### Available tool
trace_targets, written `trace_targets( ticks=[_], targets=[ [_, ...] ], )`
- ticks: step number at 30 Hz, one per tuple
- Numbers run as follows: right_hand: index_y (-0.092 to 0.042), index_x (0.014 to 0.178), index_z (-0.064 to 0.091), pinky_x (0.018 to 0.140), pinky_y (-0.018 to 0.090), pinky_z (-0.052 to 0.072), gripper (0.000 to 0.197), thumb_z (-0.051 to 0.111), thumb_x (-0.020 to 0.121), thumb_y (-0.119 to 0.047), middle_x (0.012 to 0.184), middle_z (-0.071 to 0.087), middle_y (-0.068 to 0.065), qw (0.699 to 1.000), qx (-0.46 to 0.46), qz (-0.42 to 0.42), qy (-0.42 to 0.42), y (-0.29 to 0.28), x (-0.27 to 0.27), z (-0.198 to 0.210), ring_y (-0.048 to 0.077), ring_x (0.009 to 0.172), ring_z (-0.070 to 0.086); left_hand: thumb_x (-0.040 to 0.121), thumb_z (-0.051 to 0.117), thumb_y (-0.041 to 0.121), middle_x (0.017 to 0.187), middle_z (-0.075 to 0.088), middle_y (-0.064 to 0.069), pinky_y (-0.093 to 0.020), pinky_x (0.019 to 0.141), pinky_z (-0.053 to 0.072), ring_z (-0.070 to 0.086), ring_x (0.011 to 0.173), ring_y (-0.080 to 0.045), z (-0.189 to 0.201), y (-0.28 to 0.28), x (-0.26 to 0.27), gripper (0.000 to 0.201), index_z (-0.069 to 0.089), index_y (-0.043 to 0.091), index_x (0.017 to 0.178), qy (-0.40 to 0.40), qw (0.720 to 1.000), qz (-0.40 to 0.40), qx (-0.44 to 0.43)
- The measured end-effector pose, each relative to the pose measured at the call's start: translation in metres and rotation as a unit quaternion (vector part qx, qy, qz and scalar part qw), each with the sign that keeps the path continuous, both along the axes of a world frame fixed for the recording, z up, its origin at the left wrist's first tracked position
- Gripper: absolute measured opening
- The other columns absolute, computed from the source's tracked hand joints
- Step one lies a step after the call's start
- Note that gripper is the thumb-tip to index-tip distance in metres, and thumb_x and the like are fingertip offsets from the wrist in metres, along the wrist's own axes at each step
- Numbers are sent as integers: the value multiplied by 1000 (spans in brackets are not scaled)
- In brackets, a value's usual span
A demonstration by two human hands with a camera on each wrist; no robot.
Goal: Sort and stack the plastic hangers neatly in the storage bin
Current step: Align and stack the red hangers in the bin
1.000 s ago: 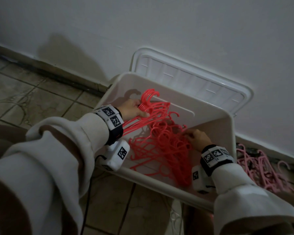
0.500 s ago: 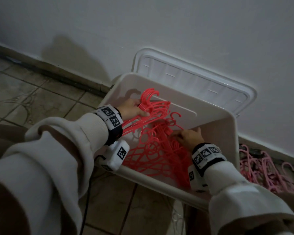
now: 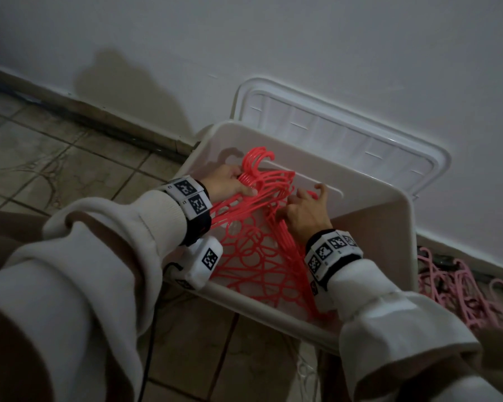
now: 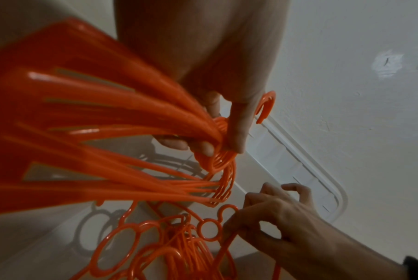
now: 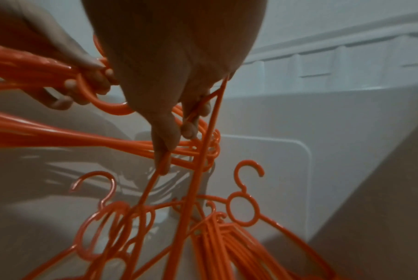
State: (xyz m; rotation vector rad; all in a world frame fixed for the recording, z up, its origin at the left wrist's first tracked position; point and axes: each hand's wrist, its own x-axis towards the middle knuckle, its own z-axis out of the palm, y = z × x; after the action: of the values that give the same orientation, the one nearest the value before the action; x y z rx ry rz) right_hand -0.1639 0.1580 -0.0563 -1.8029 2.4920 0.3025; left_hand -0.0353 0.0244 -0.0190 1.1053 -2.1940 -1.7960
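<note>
Both hands work inside the white storage bin (image 3: 395, 210), which sits on the tiled floor (image 3: 70, 158) against the wall. Left hand (image 3: 230, 185) grips a gathered bundle of red hangers (image 3: 269, 181) at their necks, fingers and thumb curled round the stack just below the hooks, which point toward the bin's far wall; the bundle is raised at an angle above the loose ones. Right hand (image 3: 305, 213) pinches thin bars of loose red hangers (image 5: 186, 191) between thumb and fingertips; exactly how many bars it holds is hard to tell from the right wrist view. More red hangers lie tangled across the bin bottom, hooks and rings pointing different ways. Bin lid (image 3: 346, 140) leans upright against the wall behind the bin. Pink hangers (image 3: 459, 288) lie heaped on the floor just right of the bin.
</note>
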Motion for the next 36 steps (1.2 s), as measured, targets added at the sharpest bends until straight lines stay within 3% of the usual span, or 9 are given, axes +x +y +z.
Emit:
trace_targets(
  ticks=[5,10,14,18,22,27,30,33,36],
  targets=[
    [-18,103,71,107,59,6,49,30,78,-23,115,64,0,996,32,85,-15,3,1,4,23,123,41,79,70,5,75,61,7,-9,59,45,55,67,-5,-1,0,1,30,65,2,108,-9,1000,-1,-15],
    [-33,50,69,93,50,25,24,47,56,-28,62,63,-10,982,69,160,75,9,9,-3,12,87,40,80,69,5,74,59,7,1,47,40,53,65,-4,2,2,2,24,63,9,103,-11,1000,-5,-21],
    [-40,53,69,86,60,37,21,51,50,-28,64,63,-13,980,7,193,53,8,13,-2,13,87,38,80,70,5,73,58,9,0,49,40,52,64,-2,4,3,2,22,61,14,97,-7,1000,-2,-23],
    [-37,73,71,84,65,33,24,55,61,-23,84,66,-11,991,-81,94,-45,17,-3,13,19,92,51,80,70,10,76,61,8,-13,65,43,55,69,-4,3,0,4,17,65,13,96,-16,999,-11,-29],
    [-35,98,66,101,42,14,26,49,85,-50,107,61,-12,995,-53,-65,-63,41,-34,31,16,115,48,81,70,15,88,67,0,-23,81,46,60,81,-13,2,-2,7,25,65,9,104,-19,999,-11,-27],
    [-26,94,64,106,40,25,28,49,88,-49,98,68,0,972,-22,-219,-84,72,-67,38,20,106,60,83,68,22,99,64,1,-21,84,40,59,86,-11,6,3,8,31,64,12,111,-33,999,-31,-21],
    [-21,72,58,101,38,35,36,44,92,-48,85,69,4,953,73,-266,-125,84,-71,38,18,92,62,84,67,22,99,63,0,-23,85,42,58,92,-14,8,7,6,30,64,11,111,-63,997,-41,-27],
    [-12,58,50,74,33,52,43,40,98,-25,60,56,8,906,82,-293,-295,86,-60,39,5,45,57,83,67,24,98,62,0,-22,77,43,57,87,-13,7,9,3,30,66,11,110,-87,995,-44,-36],
    [-9,64,47,39,14,37,37,35,98,-6,52,49,7,836,19,-327,-440,84,-41,46,-1,28,44,84,66,27,92,61,4,-12,60,38,51,69,-2,10,11,2,28,66,14,109,-87,995,-41,-39]
  ],
)
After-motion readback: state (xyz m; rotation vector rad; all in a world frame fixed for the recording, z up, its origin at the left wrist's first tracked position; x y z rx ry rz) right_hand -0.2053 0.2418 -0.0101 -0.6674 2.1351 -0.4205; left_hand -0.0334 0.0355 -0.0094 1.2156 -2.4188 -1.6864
